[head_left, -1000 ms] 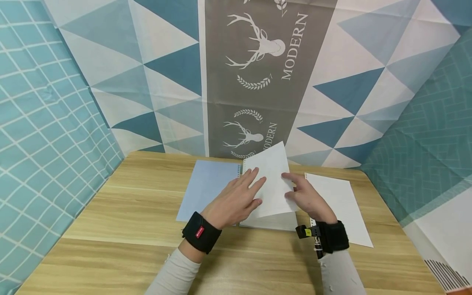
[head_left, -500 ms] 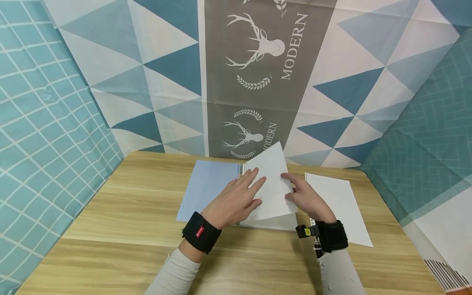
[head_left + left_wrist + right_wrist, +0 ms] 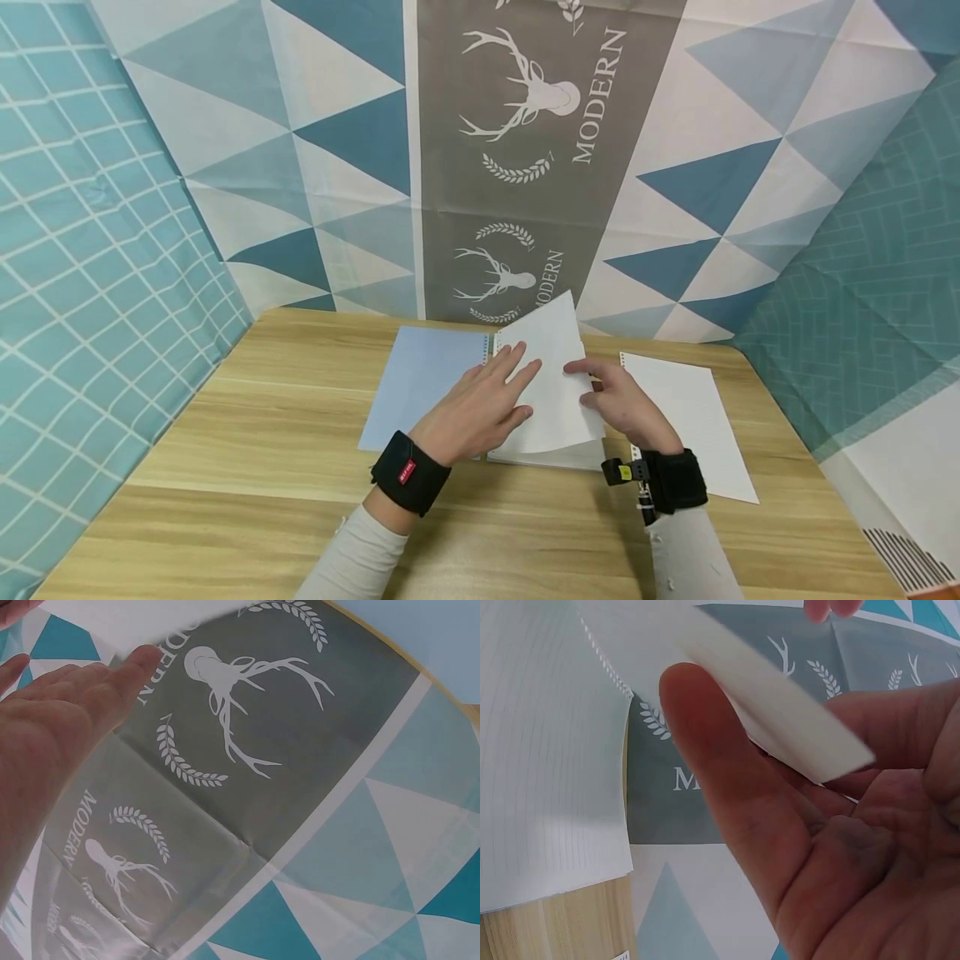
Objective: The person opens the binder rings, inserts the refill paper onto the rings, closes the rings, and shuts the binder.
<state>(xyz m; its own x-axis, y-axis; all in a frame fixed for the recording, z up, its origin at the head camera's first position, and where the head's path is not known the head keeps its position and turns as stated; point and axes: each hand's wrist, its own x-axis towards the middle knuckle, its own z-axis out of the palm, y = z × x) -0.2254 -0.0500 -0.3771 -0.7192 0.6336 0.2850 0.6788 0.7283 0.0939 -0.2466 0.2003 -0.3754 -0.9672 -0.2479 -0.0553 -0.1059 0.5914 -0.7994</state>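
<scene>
In the head view a notebook with a pale blue cover [image 3: 423, 379] lies spread on the wooden table, cover to the left. A raised white page [image 3: 551, 392] bends up over its white page stack [image 3: 558, 458]. My right hand [image 3: 630, 404] pinches the page's right edge; in the right wrist view the page [image 3: 802, 727] passes between thumb and fingers. My left hand [image 3: 476, 408] has its fingers spread flat over the page near the punched binding edge. The left wrist view shows this hand [image 3: 75, 705] beside the white paper, fingers extended. Lined paper [image 3: 547, 787] shows in the right wrist view.
A loose white sheet with punched holes [image 3: 690, 425] lies right of the notebook, partly under my right forearm. A patterned backdrop [image 3: 517, 167] stands right behind the table [image 3: 247, 483], and a teal grid cloth [image 3: 90, 250] borders its left side.
The raised page's upper corner has shifted slightly left, and its lower edge has sunk. My right index finger has slid left across the page. My left hand stays in place.
</scene>
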